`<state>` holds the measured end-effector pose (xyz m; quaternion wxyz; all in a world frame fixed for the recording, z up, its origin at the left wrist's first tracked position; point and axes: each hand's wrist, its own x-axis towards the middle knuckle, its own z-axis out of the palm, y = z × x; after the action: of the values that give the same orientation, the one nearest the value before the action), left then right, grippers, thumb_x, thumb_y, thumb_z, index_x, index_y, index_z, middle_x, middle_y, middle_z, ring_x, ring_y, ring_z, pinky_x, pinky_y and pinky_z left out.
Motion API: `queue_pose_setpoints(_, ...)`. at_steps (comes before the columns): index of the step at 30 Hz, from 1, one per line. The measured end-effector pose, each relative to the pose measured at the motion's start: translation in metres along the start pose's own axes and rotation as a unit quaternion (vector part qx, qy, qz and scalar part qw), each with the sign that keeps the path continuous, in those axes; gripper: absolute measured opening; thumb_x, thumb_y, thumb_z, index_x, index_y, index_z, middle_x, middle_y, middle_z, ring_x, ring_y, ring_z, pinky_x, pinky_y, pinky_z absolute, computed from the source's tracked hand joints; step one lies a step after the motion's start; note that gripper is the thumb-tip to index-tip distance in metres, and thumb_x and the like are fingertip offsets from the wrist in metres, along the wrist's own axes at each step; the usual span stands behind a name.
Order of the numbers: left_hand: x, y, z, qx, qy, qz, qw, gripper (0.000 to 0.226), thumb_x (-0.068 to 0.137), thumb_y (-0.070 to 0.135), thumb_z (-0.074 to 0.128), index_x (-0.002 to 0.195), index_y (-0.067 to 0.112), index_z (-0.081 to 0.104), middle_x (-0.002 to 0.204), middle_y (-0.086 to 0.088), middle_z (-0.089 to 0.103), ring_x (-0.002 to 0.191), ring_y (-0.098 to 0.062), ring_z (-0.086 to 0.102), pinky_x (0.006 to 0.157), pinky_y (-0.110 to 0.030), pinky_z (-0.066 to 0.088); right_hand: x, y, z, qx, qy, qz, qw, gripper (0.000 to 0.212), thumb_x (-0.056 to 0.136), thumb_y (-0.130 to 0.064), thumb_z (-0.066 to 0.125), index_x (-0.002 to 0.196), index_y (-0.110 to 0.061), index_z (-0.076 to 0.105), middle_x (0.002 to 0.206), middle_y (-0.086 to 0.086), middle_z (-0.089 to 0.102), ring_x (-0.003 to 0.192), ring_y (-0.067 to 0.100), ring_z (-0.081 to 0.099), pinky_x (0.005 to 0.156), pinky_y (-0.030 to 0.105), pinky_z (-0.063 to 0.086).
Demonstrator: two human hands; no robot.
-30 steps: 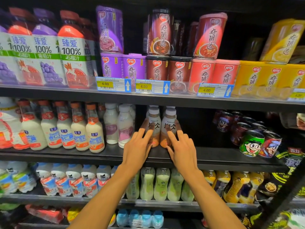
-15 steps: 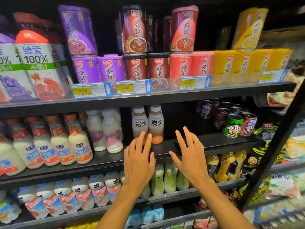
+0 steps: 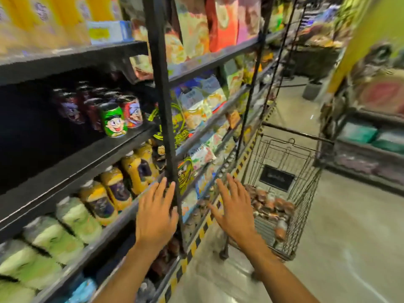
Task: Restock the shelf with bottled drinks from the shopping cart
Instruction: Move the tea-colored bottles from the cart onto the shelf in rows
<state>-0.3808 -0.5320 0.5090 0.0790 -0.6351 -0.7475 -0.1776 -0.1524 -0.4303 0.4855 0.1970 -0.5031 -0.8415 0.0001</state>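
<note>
1. Task status: in progress, judged from the stock on show. A batch of bottles (image 3: 269, 205) lies in the far end of the cart (image 3: 306, 200), not yet shelved. Their caps look brownish; blur hides the labels and the count.
2. Location of the goods: the cart stands in the aisle to the right, just beside the foot of the racking and ahead of the person.
3. Shelf (image 3: 87, 169): cans (image 3: 113, 121) stand at the right end of the middle tier, near the post (image 3: 162, 95). The stretch to their left is dark and its contents cannot be made out. The tier below carries yellow and pale green bottles.
4. Work left, as a judgement: the whole batch in the cart must be lifted out and set on the shelf. How much has gone up already cannot be told from this view.
5. Left hand (image 3: 156, 213): released, fingers straight and slightly spread, palm turned away, grasping nothing. It hangs in front of the post at the level of the lower tier; contact with the post cannot be confirmed.
6. Right hand (image 3: 235, 209): likewise released, fingers splayed, nothing held. It hovers near the cart's near end, short of the bottles.
7. Both forearms reach forward and up from the bottom edge, roughly parallel, angled toward the cart.
</note>
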Motion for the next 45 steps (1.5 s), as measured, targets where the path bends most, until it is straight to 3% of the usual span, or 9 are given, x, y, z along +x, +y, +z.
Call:
queue_pose_setpoints(4, 0.046, 0.072, 0.048, -0.033, -0.055, 0.067, 0.996, 0.067, 0.094, 0.044, 0.037, 0.151, 0.012, 0.048, 0.161, -0.013, 0.039, 0.146, -0.034, 0.040, 0.113, -0.054, 0.041, -0.019, 0.092, -0.005, -0.026, -0.011, 0.090, 0.996, 0.081, 0.093, -0.066, 0.059, 0.161, -0.027, 0.036, 0.167, 0.010, 0.034, 0.151, 0.034, 0.025, 0.118, 0.058, 0.039)
queue_pose_setpoints(7, 0.082, 0.134, 0.087, -0.056, -0.085, 0.099, 0.990, 0.063, 0.091, 0.037, 0.050, 0.149, 0.011, 0.050, 0.157, -0.016, 0.044, 0.142, -0.038, 0.045, 0.109, -0.057, 0.045, -0.028, 0.163, -0.009, -0.032, -0.028, 0.154, 0.987, 0.087, 0.093, -0.068, 0.057, 0.165, -0.032, 0.023, 0.170, 0.006, 0.027, 0.155, 0.034, 0.022, 0.122, 0.055, 0.034)
queue_pose_setpoints(11, 0.120, 0.200, 0.137, -0.057, -0.121, 0.126, 0.983, 0.071, 0.092, 0.037, 0.062, 0.156, 0.019, 0.039, 0.161, -0.010, 0.039, 0.145, -0.035, 0.040, 0.116, -0.051, 0.031, -0.030, 0.239, -0.009, -0.021, -0.029, 0.207, 0.978, 0.086, 0.093, -0.066, 0.058, 0.164, -0.032, 0.024, 0.171, 0.006, 0.026, 0.155, 0.035, 0.026, 0.121, 0.053, 0.036)
queue_pose_setpoints(16, 0.163, 0.246, 0.182, -0.088, -0.166, 0.163, 0.969, 0.068, 0.094, 0.039, 0.053, 0.157, 0.017, 0.038, 0.163, -0.009, 0.036, 0.148, -0.033, 0.035, 0.121, -0.050, 0.029, -0.025, 0.299, 0.003, -0.023, -0.028, 0.251, 0.967, 0.085, 0.094, -0.064, 0.054, 0.165, -0.028, 0.025, 0.171, 0.008, 0.026, 0.155, 0.031, 0.024, 0.122, 0.049, 0.031)
queue_pose_setpoints(21, 0.209, 0.265, 0.230, -0.114, -0.197, 0.178, 0.957, 0.067, 0.094, 0.042, 0.047, 0.157, 0.019, 0.038, 0.163, -0.007, 0.036, 0.147, -0.030, 0.038, 0.117, -0.050, 0.036, 0.004, 0.334, 0.029, 0.008, -0.042, 0.293, 0.955, 0.087, 0.095, -0.063, 0.056, 0.166, -0.034, 0.016, 0.173, 0.007, 0.022, 0.157, 0.032, 0.022, 0.125, 0.047, 0.025)
queue_pose_setpoints(31, 0.333, 0.283, 0.342, -0.134, -0.269, 0.205, 0.931, 0.067, 0.101, 0.039, 0.055, 0.160, 0.020, 0.030, 0.167, -0.004, 0.026, 0.153, -0.029, 0.027, 0.123, -0.047, 0.022, 0.094, 0.391, 0.110, 0.022, -0.090, 0.363, 0.927, 0.091, 0.096, -0.061, 0.054, 0.166, -0.038, -0.001, 0.175, 0.005, 0.011, 0.160, 0.032, 0.014, 0.128, 0.051, 0.023)
queue_pose_setpoints(37, 0.377, 0.294, 0.401, -0.102, -0.304, 0.214, 0.923, 0.070, 0.096, 0.050, 0.038, 0.159, 0.020, 0.034, 0.164, -0.008, 0.033, 0.149, -0.031, 0.034, 0.121, -0.041, 0.016, 0.131, 0.426, 0.147, 0.028, -0.116, 0.391, 0.913, 0.089, 0.098, -0.065, 0.050, 0.165, -0.037, -0.001, 0.175, 0.003, 0.011, 0.160, 0.032, 0.012, 0.128, 0.053, 0.023)
queue_pose_setpoints(39, 0.386, 0.300, 0.419, -0.117, -0.321, 0.204, 0.918, 0.068, 0.099, 0.048, 0.040, 0.162, 0.025, 0.025, 0.168, -0.005, 0.023, 0.154, -0.029, 0.024, 0.122, -0.042, 0.009, 0.141, 0.438, 0.158, 0.029, -0.119, 0.395, 0.910, 0.088, 0.098, -0.065, 0.049, 0.165, -0.037, -0.002, 0.175, 0.004, 0.012, 0.160, 0.031, 0.012, 0.129, 0.052, 0.021)
queue_pose_setpoints(45, 0.417, 0.324, 0.475, -0.095, -0.353, 0.213, 0.906, 0.068, 0.096, 0.044, 0.050, 0.157, 0.021, 0.032, 0.164, -0.010, 0.032, 0.149, -0.033, 0.033, 0.119, -0.053, 0.035, 0.165, 0.481, 0.199, 0.043, -0.156, 0.395, 0.904, 0.089, 0.096, -0.058, 0.057, 0.166, -0.029, 0.009, 0.173, 0.007, 0.016, 0.160, 0.032, 0.012, 0.128, 0.053, 0.022)
